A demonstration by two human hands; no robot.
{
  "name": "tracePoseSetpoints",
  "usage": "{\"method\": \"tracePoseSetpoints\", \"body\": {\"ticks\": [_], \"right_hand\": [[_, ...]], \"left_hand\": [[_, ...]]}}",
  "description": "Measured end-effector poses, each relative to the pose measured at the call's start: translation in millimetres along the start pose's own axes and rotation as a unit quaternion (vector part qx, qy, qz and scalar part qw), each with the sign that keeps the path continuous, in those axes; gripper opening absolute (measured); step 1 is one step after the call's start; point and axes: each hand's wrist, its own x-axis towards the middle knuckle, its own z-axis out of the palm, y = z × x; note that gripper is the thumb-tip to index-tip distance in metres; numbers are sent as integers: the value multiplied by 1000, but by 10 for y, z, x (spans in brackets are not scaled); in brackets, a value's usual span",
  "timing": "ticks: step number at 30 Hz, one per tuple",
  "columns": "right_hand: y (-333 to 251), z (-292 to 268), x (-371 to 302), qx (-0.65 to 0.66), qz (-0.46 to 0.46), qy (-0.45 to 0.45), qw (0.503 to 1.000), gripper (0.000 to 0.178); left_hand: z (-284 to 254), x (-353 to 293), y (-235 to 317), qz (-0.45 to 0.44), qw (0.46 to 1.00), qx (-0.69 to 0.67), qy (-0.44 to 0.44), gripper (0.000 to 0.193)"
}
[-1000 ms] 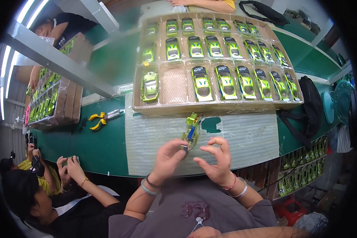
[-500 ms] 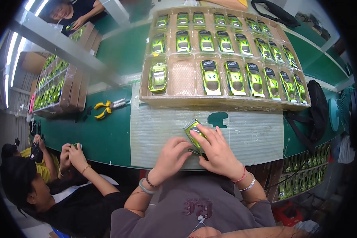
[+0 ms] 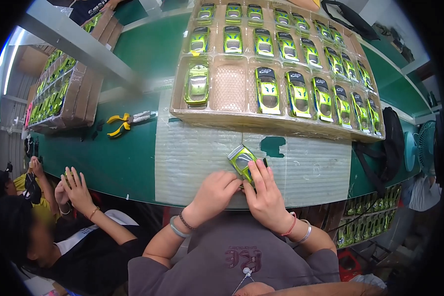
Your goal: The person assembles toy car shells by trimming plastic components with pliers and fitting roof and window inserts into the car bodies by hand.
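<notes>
A shiny green toy car body [image 3: 240,157] rests at a slant on the pale mat [image 3: 311,172] in front of me. My right hand [image 3: 265,197] grips its right side, with fingers laid over the body and the thumb at its near end. A small black piece shows beside the fingertips, at the car's right edge. My left hand [image 3: 213,191] has its fingers pinched together at the near end of the car. What lies between those fingertips is too small and hidden to name.
A cardboard box [image 3: 276,123] with a clear compartment tray of green car bodies stands beyond the mat; one front compartment is bare. Yellow-handled pliers [image 3: 126,123] lie to the left. A co-worker's hand [image 3: 76,190] is further left. A black bag [image 3: 386,143] sits at the right.
My right hand has slid back toward the near end, uncovering more of the car's top. My left fingers have closed into a pinch at the near end. The whole view has shifted slightly.
</notes>
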Motion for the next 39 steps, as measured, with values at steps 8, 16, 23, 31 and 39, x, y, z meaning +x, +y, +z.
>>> {"method": "tracePoseSetpoints", "body": {"ticks": [8,16,23,31,39], "right_hand": [[76,145,-20,69,-29,68,995,12],[181,-120,130,255,26,66,964,10],[283,7,166,871,213,31,443,26],[182,62,143,917,236,-63,316,27],[307,26,35,850,240,-227,410,26]], "left_hand": [[55,-5,-43,15,999,-41,-5,18],[-93,-2,57,-64,992,-88,62,36],[6,30,105,-216,773,-575,156,83],[-83,-77,131,-221,760,-607,65,88],[-454,-61,-224,-165,858,-475,106,32]]}}
